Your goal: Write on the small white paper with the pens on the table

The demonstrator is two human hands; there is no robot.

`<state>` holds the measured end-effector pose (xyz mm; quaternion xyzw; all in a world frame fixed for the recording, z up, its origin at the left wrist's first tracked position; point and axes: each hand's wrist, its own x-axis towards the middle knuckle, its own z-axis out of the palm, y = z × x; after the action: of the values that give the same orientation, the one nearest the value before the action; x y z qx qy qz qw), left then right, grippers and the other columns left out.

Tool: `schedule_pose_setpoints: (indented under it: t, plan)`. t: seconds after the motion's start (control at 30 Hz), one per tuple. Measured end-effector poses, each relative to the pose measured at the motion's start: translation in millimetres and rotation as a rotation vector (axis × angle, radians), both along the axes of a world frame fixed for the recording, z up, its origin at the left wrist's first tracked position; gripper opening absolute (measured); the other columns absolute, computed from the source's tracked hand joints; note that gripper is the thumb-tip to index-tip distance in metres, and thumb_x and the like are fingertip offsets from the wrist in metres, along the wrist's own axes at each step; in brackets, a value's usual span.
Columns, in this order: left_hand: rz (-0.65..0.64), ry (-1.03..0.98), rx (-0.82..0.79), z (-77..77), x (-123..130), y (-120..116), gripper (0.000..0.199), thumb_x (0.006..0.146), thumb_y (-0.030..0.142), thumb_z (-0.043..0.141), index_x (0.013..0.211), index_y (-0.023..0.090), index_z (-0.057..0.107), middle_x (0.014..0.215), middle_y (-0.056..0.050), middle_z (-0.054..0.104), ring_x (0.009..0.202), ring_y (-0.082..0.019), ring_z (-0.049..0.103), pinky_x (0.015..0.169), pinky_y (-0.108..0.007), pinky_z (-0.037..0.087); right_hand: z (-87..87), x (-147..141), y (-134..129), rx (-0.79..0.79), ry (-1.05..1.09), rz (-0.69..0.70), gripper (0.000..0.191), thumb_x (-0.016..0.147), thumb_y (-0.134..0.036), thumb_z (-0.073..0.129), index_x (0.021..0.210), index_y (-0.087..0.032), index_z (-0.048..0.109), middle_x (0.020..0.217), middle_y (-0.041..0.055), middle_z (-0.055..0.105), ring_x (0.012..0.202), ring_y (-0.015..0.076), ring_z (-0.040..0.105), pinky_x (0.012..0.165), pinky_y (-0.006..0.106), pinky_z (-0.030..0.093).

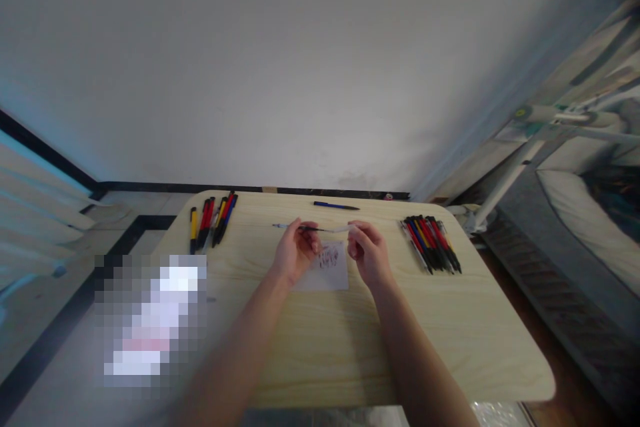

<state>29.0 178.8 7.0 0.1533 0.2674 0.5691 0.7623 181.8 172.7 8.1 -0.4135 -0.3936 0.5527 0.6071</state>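
Over the middle of the table, my left hand (296, 253) pinches a thin pen (310, 229) with a dark middle and a pale end that sticks out to the left. My right hand (369, 250) has its fingertips closed on a slim whitish, clear-looking pen piece (342, 229). Both pieces lie nearly in one line between the hands; whether they are joined is too small to tell. Below them is a white sheet of paper (330, 273) with dark scribbles, partly hidden by my left hand. Beyond the hands lies a blue and black pen (336, 205).
A group of yellow, red, black and blue pens (223, 219) lies at the table's left. Another cluster of several pens (431, 243) is on the right. The light wood table (450, 347) stands near a white wall (310, 80). A blurred patch covers the lower left.
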Motion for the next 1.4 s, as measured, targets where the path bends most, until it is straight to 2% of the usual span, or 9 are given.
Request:
schedule_pose_setpoints:
  t: [0.33, 0.57, 0.73, 0.87, 1.07, 1.2, 1.4]
  plan:
    - [0.021, -0.034, -0.016, 0.8, -7, 2, 0.025, 0.075, 0.036, 0.052, 0.072, 0.012, 0.059, 0.052, 0.0, 0.051, 0.044, -0.009, 0.045, 0.046, -0.022, 0.035, 1.9, 3, 2, -0.039, 0.106, 0.012, 0.018, 0.071, -0.032, 0.06, 0.084, -0.02, 0.055, 0.054, -0.0063, 0.046, 0.035, 0.0039, 0.036, 0.033, 0.018, 0.023]
    - [0.029, -0.092, -0.014, 0.3, -9, 3, 0.026, 0.075, 0.035, 0.052, 0.071, 0.011, 0.06, 0.052, -0.001, 0.051, 0.044, -0.01, 0.046, 0.044, -0.023, 0.036, -1.2, 6, 4, -0.04, 0.079, -0.009, 0.017, 0.071, -0.032, 0.059, 0.081, -0.018, 0.055, 0.053, -0.0065, 0.045, 0.035, 0.0037, 0.035, 0.033, 0.017, 0.022]
    - [0.049, -0.104, -0.022, -4.8, -11, 5, 0.026, 0.075, 0.035, 0.051, 0.071, 0.012, 0.06, 0.052, -0.001, 0.051, 0.044, -0.01, 0.046, 0.044, -0.023, 0.036, -4.7, 5, 4, -0.006, -0.035, -0.021, 0.018, 0.072, -0.032, 0.058, 0.083, -0.019, 0.055, 0.055, -0.0063, 0.048, 0.033, 0.0031, 0.034, 0.031, 0.016, 0.023]
    - [0.05, -0.099, -0.012, -9.0, -12, 8, 0.026, 0.076, 0.036, 0.05, 0.072, 0.012, 0.059, 0.052, -0.001, 0.05, 0.044, -0.01, 0.045, 0.044, -0.023, 0.035, -5.9, 2, 0, 0.05, -0.278, -0.003, 0.02, 0.073, -0.031, 0.057, 0.089, -0.019, 0.054, 0.06, -0.0041, 0.052, 0.037, 0.0052, 0.04, 0.033, 0.017, 0.029]
    - [0.026, -0.136, -0.03, -14.5, -11, 10, 0.025, 0.076, 0.035, 0.05, 0.071, 0.012, 0.059, 0.052, -0.001, 0.05, 0.043, -0.009, 0.044, 0.044, -0.024, 0.034, -0.6, -4, -10, 0.256, -0.827, 0.015, 0.018, 0.072, -0.022, 0.055, 0.089, -0.02, 0.059, 0.069, -0.0005, 0.058, 0.044, 0.0074, 0.044, 0.044, 0.02, 0.036]
    - [0.026, -0.196, -0.049, -18.7, -13, 12, 0.024, 0.076, 0.034, 0.049, 0.07, 0.013, 0.059, 0.051, -0.001, 0.049, 0.043, -0.009, 0.044, 0.044, -0.023, 0.034, 6.0, 0, -23, 0.396, -1.203, 0.116, 0.02, 0.074, -0.019, 0.052, 0.092, -0.022, 0.061, 0.077, 0.0018, 0.06, 0.051, 0.0095, 0.048, 0.053, 0.023, 0.039]
    - [0.002, -0.259, -0.048, -22.8, -13, 12, 0.026, 0.078, 0.034, 0.047, 0.07, 0.012, 0.059, 0.051, -0.001, 0.05, 0.042, -0.009, 0.044, 0.043, -0.023, 0.033, 11.6, 11, -48, 0.386, -1.58, 0.296, 0.03, 0.075, -0.013, 0.047, 0.102, -0.023, 0.058, 0.092, 0.0037, 0.058, 0.069, 0.012, 0.056, 0.061, 0.02, 0.04]
